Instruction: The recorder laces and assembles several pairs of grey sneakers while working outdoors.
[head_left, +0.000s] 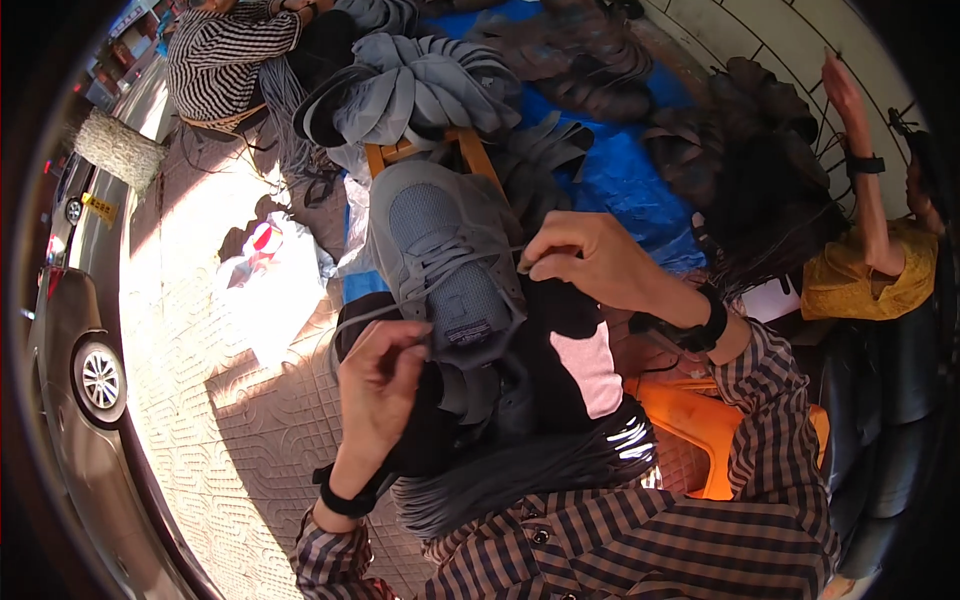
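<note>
Shoe: a grey shoe upper point(445, 255) with a knit blue-grey tongue, lying on your lap between your two hands, toe end pointing away from you.
Left hand: your left hand point(380, 385) is curled shut at the near-left side of the shoe, fingertips pinched on a grey lace point(385, 312) that runs up and across to the eyelets.
Right hand: your right hand point(590, 262) sits at the shoe's right edge, thumb and forefinger closed together on the lace end — touching the upper just beside the eyelet row.
Laces: crossed over the tongue, between the two grips.
Under the grips: a black cloth point(560, 380) over your lap, with a pink patch to the right of your left hand.
Wrists: a black band on each; checked sleeves behind them.
Beyond the shoe: a wooden stool point(470, 150) carrying a heap of grey uppers point(420, 85), on a blue tarp point(610, 170).
Far right of your right hand: a person in a yellow top point(865, 275), one arm raised.
Far left, past the heap: a person in a striped top point(225, 55) — seated on the paved ground.
</note>
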